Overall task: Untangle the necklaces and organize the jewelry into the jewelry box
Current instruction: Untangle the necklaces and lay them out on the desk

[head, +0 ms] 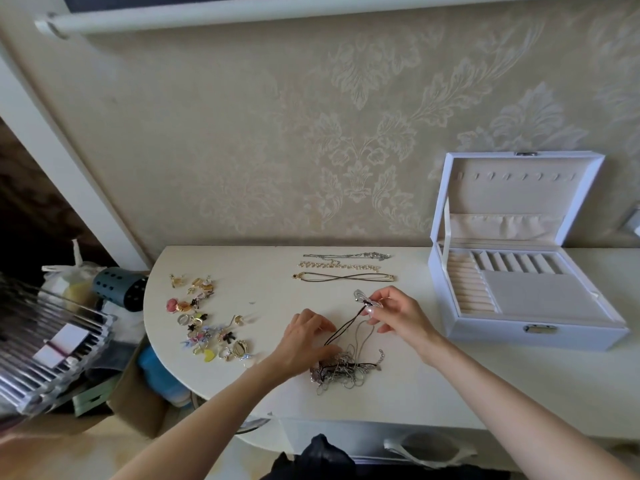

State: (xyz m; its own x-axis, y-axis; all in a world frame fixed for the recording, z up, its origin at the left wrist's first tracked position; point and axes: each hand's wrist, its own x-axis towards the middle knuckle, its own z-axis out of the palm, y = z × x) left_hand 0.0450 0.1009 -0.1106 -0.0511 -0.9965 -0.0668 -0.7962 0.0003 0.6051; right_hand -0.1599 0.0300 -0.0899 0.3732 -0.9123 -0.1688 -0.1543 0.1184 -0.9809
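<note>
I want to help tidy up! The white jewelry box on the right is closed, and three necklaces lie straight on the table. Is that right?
Not quite. The head view shows the white jewelry box is open, with its lid standing up against the wall. The rest is right: it sits on the right, and three necklaces lie straight on the table.

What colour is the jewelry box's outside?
White jewelry box, cream lining inside; head view.
</note>
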